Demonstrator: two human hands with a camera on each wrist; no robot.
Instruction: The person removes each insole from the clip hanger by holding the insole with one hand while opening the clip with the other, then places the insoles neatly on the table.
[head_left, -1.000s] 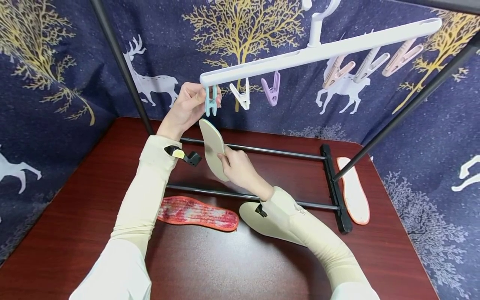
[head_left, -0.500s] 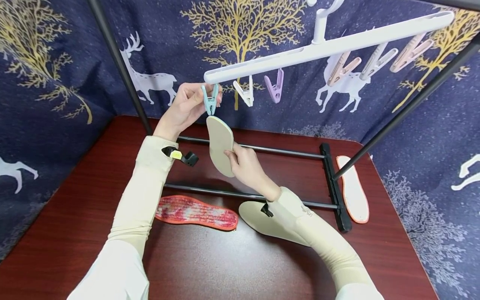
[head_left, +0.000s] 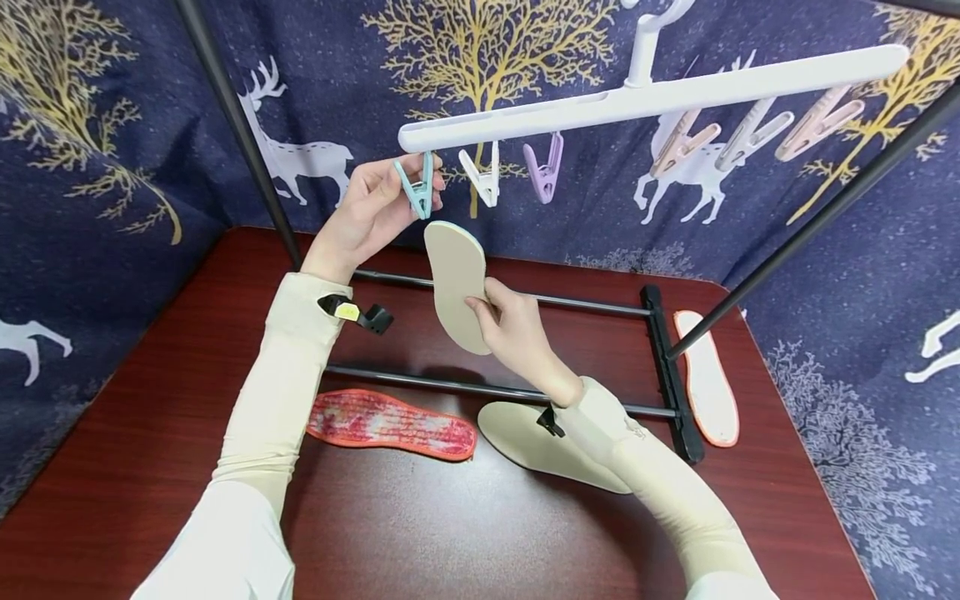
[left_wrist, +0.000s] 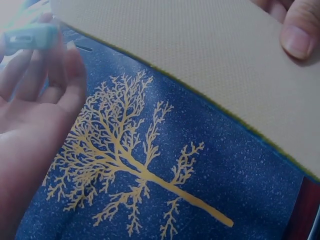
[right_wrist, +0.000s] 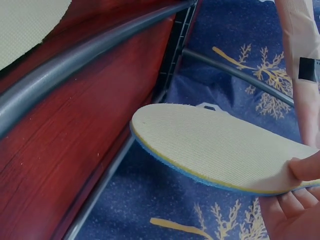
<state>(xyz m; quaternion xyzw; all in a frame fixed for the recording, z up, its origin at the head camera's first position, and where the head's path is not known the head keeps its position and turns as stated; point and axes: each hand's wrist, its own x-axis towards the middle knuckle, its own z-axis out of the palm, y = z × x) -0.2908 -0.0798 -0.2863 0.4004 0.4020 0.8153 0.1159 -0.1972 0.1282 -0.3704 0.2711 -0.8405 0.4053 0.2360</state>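
In the head view my left hand (head_left: 366, 208) holds a teal clothespin (head_left: 421, 198) that hangs from the left end of a white hanger bar (head_left: 525, 119). The clothespin's two handles are spread in a V and its tips meet at the bottom. With thumb and fingers, my right hand (head_left: 517, 329) pinches a beige insole (head_left: 453, 283) by its right edge. The insole stands upright, its top end just below the clothespin's tips. In the right wrist view the insole (right_wrist: 210, 145) shows a blue and yellow edge.
White (head_left: 483, 177) and purple (head_left: 545, 171) clothespins hang nearby, with several more at the right. On the table lie a red patterned insole (head_left: 393, 427), a beige one (head_left: 525, 437) under the right forearm and a white, orange-edged one (head_left: 708, 383). Black rack bars (head_left: 442, 384) cross the table.
The teal clothespin's handles have sprung from pressed together to spread apart. My right hand and the insole have shifted right, and the insole's flat face has turned more toward the head camera.
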